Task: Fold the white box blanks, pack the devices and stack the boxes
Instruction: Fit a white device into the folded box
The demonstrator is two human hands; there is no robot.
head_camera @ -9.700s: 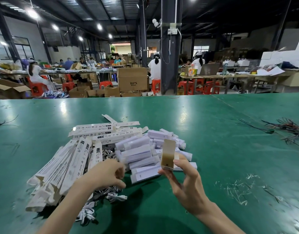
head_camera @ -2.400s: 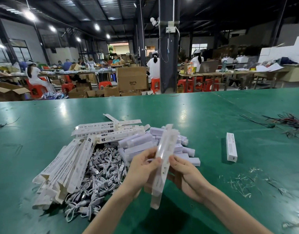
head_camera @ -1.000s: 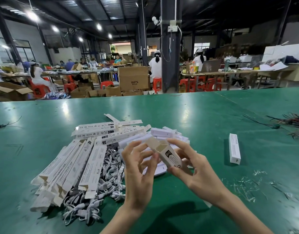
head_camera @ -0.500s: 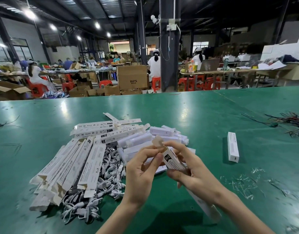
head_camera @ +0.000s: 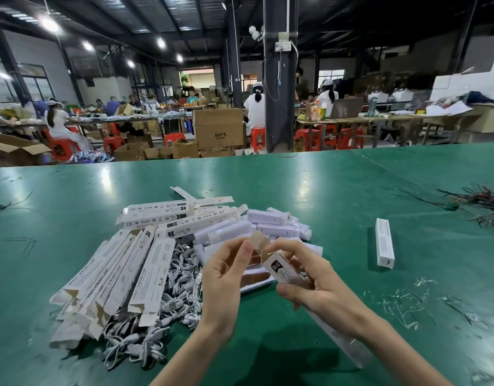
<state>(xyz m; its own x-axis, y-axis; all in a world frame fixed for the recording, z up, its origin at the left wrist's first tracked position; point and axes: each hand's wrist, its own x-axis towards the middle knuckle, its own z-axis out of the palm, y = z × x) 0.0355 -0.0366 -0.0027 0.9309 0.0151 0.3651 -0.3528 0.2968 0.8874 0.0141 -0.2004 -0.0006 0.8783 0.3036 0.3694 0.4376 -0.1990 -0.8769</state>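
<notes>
Head camera: the right hand (head_camera: 315, 285) closes its grip round a long white cardboard box (head_camera: 284, 271) held above the green surface (head_camera: 309, 190), while the left hand (head_camera: 226, 274) pinches the box's brown end flap (head_camera: 258, 240). Flat white box blanks (head_camera: 123, 268), white cables (head_camera: 181, 274) and white bar-shaped devices (head_camera: 268, 224) lie heaped just behind. One closed white box (head_camera: 384, 243) lies apart to the right.

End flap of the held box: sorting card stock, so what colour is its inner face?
Plain tan-brown on the end flap, best seen in the head view.
</notes>
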